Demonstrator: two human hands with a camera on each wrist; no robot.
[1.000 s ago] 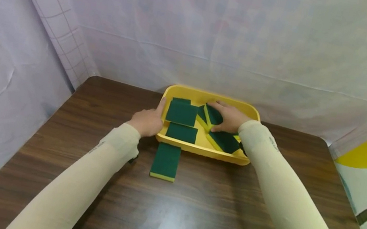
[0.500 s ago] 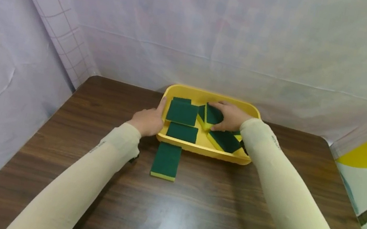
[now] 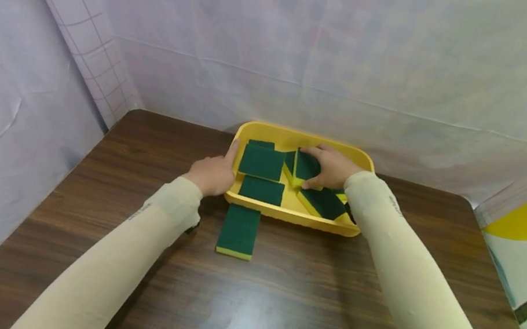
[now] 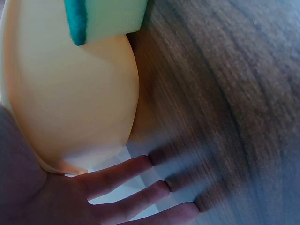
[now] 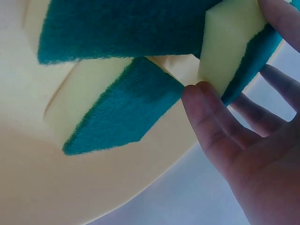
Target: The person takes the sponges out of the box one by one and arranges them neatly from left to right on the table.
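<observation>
While the left hand point(image 3: 211, 173) w/ straight fingers steadies the tray point(image 3: 276, 133), right hand point(image 3: 329, 167) pinches a sponge point(image 3: 306, 166) inside; one sponge on table point(image 3: 238, 231) already out, approx. five left.

Both arms wear long, close-fitting cream sleeves point(image 3: 119, 262) running from the lower frame corners to the wrists, each with a small dark printed marking near the cuff. The left hand point(image 3: 211, 174) and right hand point(image 3: 331, 169) are bare, without gloves.
</observation>
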